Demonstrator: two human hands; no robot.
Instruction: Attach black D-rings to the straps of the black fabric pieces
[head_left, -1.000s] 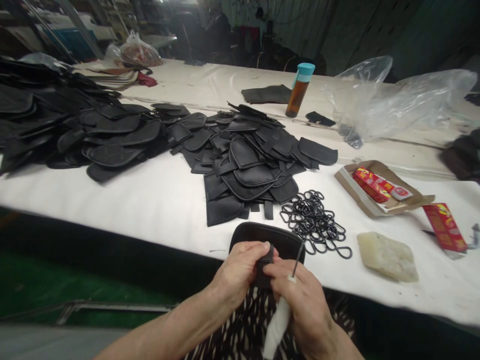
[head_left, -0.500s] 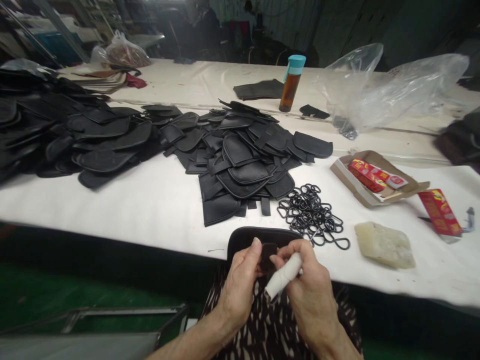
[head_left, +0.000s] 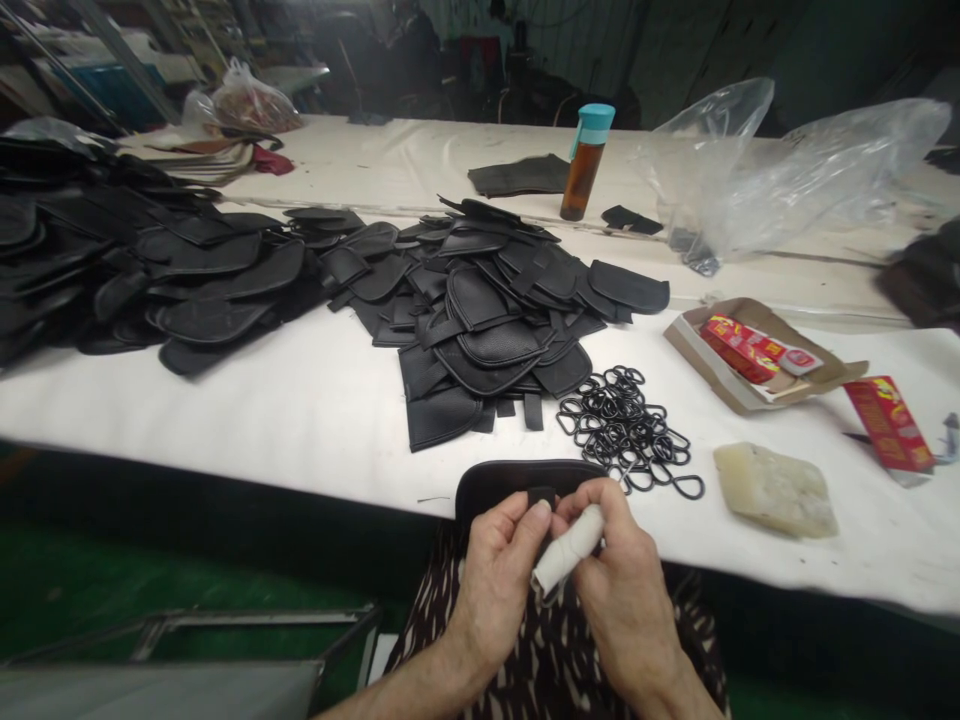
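Observation:
A black leather piece (head_left: 480, 487) with a rounded, edged outline lies at the table's front edge, partly over my lap. My left hand (head_left: 499, 565) is closed on its small black tab (head_left: 541, 495), thumb on top. My right hand (head_left: 619, 560) pinches beside the tab with thumb and index finger, close to the left fingertips. Across the right fingers lies a white cylindrical wrapped thing (head_left: 568, 550), held in that hand; whether it is a tool handle I cannot tell. Just beyond the right hand is a heap of black metal rings (head_left: 626, 430).
Behind my hands is a pile of black leather pieces (head_left: 495, 320), with a larger pile (head_left: 150, 260) at left. To the right are a yellowish wax-like block (head_left: 776, 490), an open cardboard box (head_left: 705, 375) and a red packet (head_left: 892, 430). A bottle (head_left: 583, 165) stands farther back.
My left thumb and fingers have shifted right and slightly down over the tab, closer to my right fingertips. The right hand stays nearly where it was with the white thing.

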